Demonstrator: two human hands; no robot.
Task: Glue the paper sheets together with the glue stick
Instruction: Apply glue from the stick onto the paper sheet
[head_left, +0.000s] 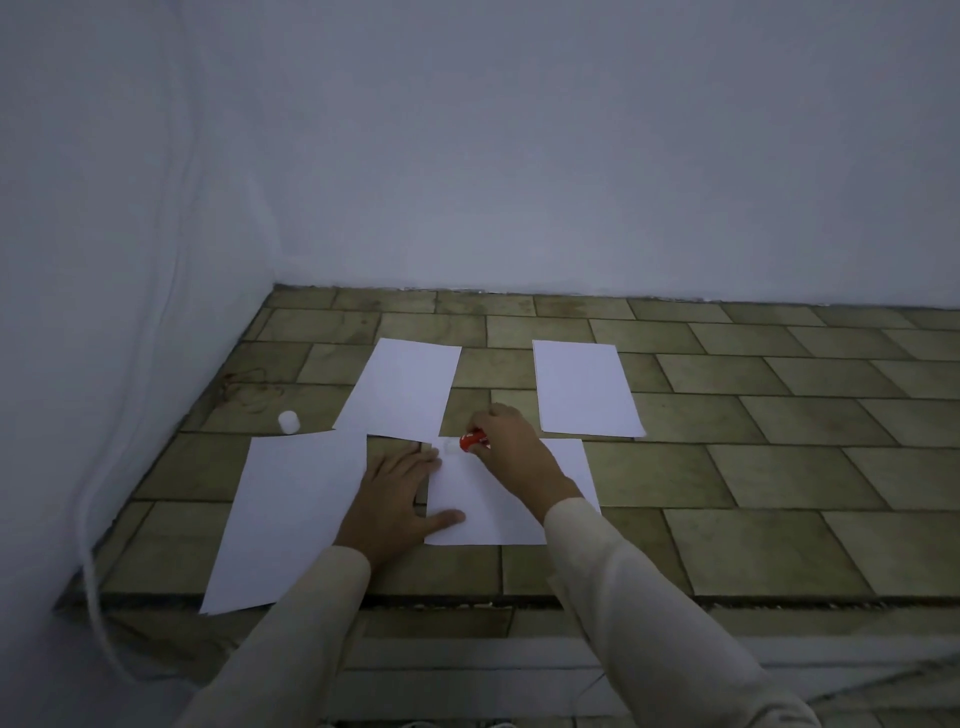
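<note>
Several white paper sheets lie on the tiled floor. My left hand (400, 493) rests flat, fingers spread, on the left edge of the near middle sheet (488, 512). My right hand (511, 441) grips a red glue stick (471, 439), whose whitish tip touches that sheet's top left corner. A larger sheet (291, 512) lies to the left. Two more sheets lie farther back, one at the middle (402, 387) and one at the right (584, 389). The glue stick's white cap (288, 422) stands at the left, by the wall.
A white wall runs along the back and the left side. A white cord (93, 571) hangs down the left wall to the floor. A step edge (675, 603) crosses the floor in front of the sheets.
</note>
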